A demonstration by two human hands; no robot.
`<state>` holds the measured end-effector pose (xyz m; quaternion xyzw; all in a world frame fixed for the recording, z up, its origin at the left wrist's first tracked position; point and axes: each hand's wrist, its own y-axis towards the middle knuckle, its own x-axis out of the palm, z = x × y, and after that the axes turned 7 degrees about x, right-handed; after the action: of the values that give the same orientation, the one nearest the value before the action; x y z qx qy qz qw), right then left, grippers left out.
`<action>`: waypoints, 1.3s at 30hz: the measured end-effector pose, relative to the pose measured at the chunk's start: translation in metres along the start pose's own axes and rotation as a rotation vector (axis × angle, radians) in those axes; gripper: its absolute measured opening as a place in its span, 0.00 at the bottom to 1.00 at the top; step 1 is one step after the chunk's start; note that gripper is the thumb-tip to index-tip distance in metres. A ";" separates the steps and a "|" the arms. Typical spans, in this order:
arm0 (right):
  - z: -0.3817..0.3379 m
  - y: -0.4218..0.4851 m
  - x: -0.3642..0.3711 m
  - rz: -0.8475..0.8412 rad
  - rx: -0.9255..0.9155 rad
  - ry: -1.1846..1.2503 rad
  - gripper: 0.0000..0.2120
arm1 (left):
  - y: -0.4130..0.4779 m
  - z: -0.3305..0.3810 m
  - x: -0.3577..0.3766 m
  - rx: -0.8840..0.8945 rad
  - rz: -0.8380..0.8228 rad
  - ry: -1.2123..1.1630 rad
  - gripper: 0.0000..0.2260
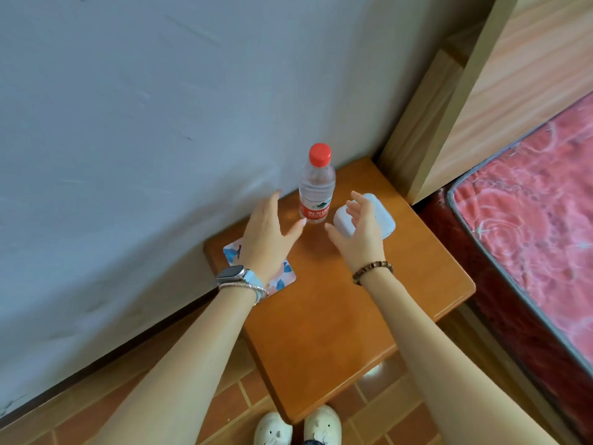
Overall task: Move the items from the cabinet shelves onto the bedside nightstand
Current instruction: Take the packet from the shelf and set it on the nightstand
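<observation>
Setting: a home bedroom. Evidence: small orange-brown wooden nightstand (337, 316) set against a pale painted wall (144, 123); just beside it a bed with a red rose-patterned mattress (529, 213) and pale wood-grain headboard (500, 85). Floor of terracotta tiles (231, 399).

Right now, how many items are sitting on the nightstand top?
3. A water bottle stands upright at the back by the wall, a white box lies to its right, partly behind the right hand, and a patterned coaster lies under the left hand.
</observation>
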<state>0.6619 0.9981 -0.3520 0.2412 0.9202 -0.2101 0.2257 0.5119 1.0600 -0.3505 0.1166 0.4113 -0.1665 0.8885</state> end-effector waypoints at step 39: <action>-0.028 0.016 0.036 -0.094 -0.067 -0.103 0.25 | 0.021 0.003 -0.004 0.139 0.061 0.037 0.25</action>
<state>0.6336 1.0368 -0.3521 0.1791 0.9242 -0.2017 0.2704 0.5199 1.0794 -0.3442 0.1937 0.4113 -0.1654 0.8752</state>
